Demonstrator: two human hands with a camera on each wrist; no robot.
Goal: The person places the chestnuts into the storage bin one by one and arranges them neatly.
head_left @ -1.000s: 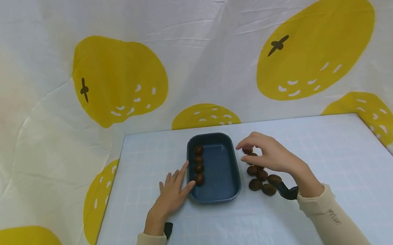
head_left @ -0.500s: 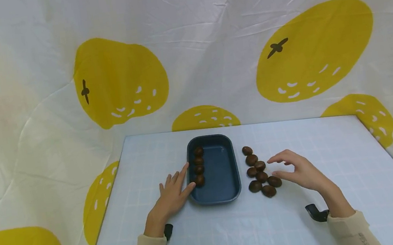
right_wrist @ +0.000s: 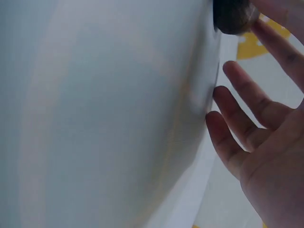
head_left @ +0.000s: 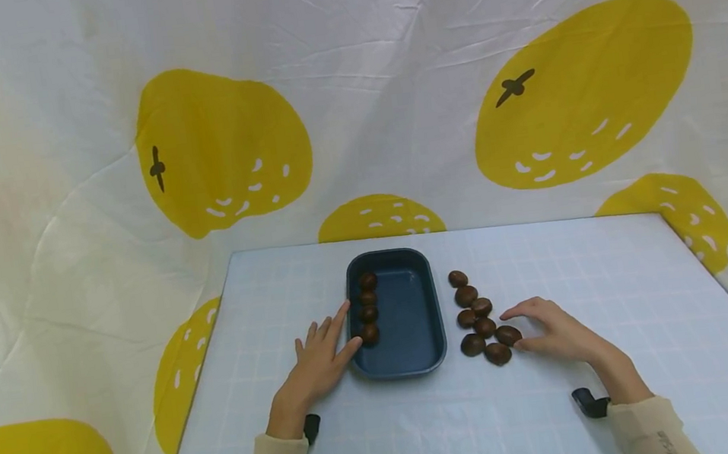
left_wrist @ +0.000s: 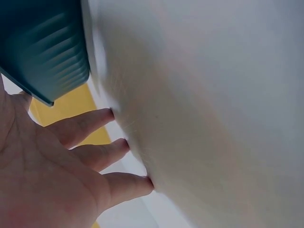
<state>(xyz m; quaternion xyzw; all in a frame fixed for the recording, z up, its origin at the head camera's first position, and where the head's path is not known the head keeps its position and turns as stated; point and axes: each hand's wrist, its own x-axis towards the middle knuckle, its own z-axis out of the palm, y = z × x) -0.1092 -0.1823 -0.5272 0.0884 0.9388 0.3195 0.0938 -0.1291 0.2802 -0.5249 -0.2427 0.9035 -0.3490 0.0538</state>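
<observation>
**While the left hand (head_left: pixel 316 367) rests at the tray (head_left: pixel 408 313), the right hand (head_left: pixel 561 333) brackets one brown piece (head_left: pixel 508 335)**

Where the dark blue tray sits on the pale checked surface (head_left: pixel 392 438), the left hand lies along its left side with fingers spread. Its grip is released: the index fingertip and thumb meet the tray's rim, and in the left wrist view three other fingertips touch the surface beside the tray. Whether the thumb also touches the nearest piece inside cannot be told.

Inside the tray, four brown pieces (head_left: pixel 368 314) form a row down its left wall, from the far end toward the near end.

To the right of the tray, outside it, eight more rounded pieces lie in a loose, slanting cluster. The one farthest from the tray is between the thumb and index finger of the right hand. That grip is loose and unclosed: the thumb is against the piece, while the head view shows a slight gap at the index fingertip. The other fingers curve gently.

Beige sleeves (head_left: pixel 653 427) reach toward the tray from its near side. Beyond the tray hangs a white cloth (head_left: pixel 392 123) printed with yellow fruit.
</observation>
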